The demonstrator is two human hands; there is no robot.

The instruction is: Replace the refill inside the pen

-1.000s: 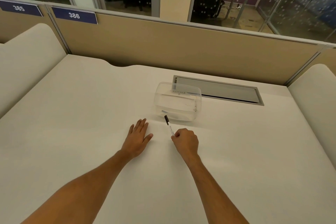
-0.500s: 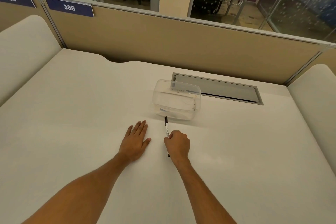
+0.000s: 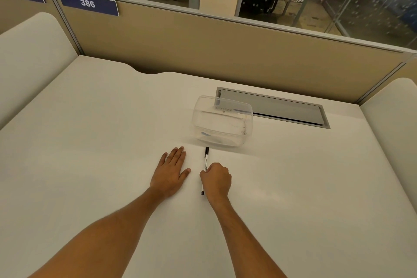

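Gripping the pen (image 3: 205,164) mid-barrel, right hand (image 3: 216,180) is curled closed around it, low over the desk (image 3: 90,142); left hand (image 3: 169,172) lies flat, empty. Pen looks light, stiff, slick; better held near both ends to open.

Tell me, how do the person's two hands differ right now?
The left hand lies flat, palm down, fingers stretched out on the desk; the right hand is curled into a loose fist. The left hand holds nothing, while the right hand grips the pen, whose black cap points toward the clear container. Both hands are bare and rest on the white desk, side by side, just short of the container.
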